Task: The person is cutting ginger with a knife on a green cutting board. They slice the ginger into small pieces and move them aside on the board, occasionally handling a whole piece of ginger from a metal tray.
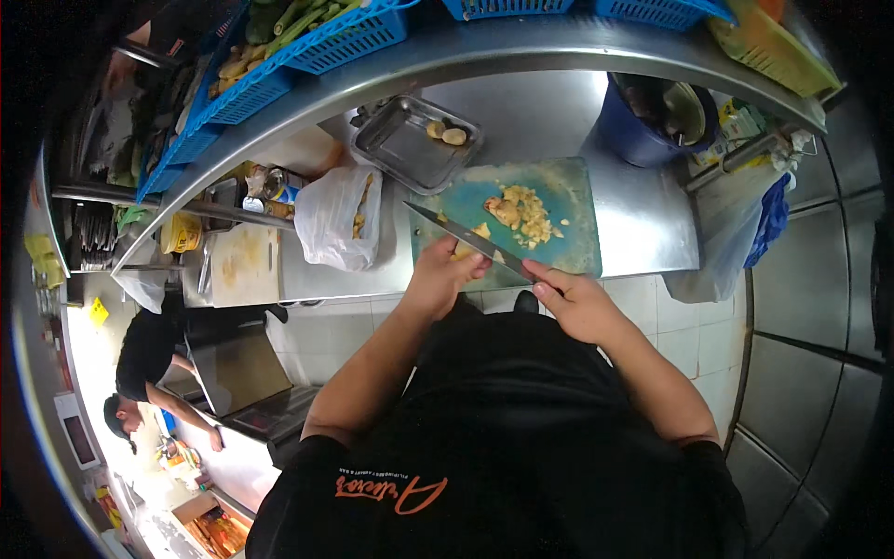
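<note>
Knife [470, 238] is slanting over the near left of the green board [579, 250], probably handling stiff and light; the right hand [585, 306] is clasping its handle [527, 273], the safest hold. Left hand [438, 281] is curling beside it, any pinch impossible to tell.

Blue plastic baskets [349, 45], one holding green vegetables [296, 28], line a steel shelf [521, 54]. A dark blue bucket [626, 130] stands below. Far left, a co-worker [146, 349] in black bends forward.

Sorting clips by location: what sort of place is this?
Probably a restaurant kitchen: a steel counter holds a cutting board with chopped food, and a blue basket of vegetables sits on the shelf above.
</note>
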`<state>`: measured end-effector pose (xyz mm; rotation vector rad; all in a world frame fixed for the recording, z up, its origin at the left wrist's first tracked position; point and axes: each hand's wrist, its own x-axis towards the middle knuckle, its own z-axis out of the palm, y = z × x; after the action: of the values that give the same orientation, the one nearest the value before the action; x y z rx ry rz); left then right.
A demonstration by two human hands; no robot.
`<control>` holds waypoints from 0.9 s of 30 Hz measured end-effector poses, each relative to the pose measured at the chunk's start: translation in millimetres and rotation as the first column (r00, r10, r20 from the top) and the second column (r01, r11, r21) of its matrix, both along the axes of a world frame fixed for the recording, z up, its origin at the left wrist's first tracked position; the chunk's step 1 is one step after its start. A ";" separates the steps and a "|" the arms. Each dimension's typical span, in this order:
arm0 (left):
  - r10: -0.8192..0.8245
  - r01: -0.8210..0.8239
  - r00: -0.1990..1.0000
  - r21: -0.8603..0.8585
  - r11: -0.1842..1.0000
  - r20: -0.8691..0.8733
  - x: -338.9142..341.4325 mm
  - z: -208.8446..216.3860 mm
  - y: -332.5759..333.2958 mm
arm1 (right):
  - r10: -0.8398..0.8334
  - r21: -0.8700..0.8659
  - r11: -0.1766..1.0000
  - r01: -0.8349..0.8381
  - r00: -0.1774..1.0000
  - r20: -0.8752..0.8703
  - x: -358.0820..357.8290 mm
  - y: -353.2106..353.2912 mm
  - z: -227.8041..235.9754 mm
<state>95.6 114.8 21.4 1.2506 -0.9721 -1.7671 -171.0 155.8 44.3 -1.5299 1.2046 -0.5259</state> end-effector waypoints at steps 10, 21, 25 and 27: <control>0.138 -0.057 0.940 0.258 0.965 -0.311 3.1 -5.0 4.3 | 0.007 0.019 1.000 -0.007 1.000 -0.006 -10.9 2.2 2.6; 0.099 -0.085 0.967 0.067 0.994 -0.236 2.3 -9.6 9.0 | 0.098 -0.020 0.995 -0.102 0.986 -0.138 -16.1 1.0 9.0; 0.150 -0.105 0.961 0.195 0.975 -0.234 5.4 -23.4 15.6 | 0.010 -0.010 1.000 -0.012 0.981 -0.195 -45.3 6.0 -42.3; 0.160 -0.116 0.955 0.184 0.976 -0.248 8.4 -17.3 17.2 | -0.022 0.073 0.996 0.041 0.968 -0.250 -59.9 10.6 -50.6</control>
<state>104.0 132.0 4.1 1.1200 -0.5809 -1.8750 -230.9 166.4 -6.3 -1.5448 1.4264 -0.3090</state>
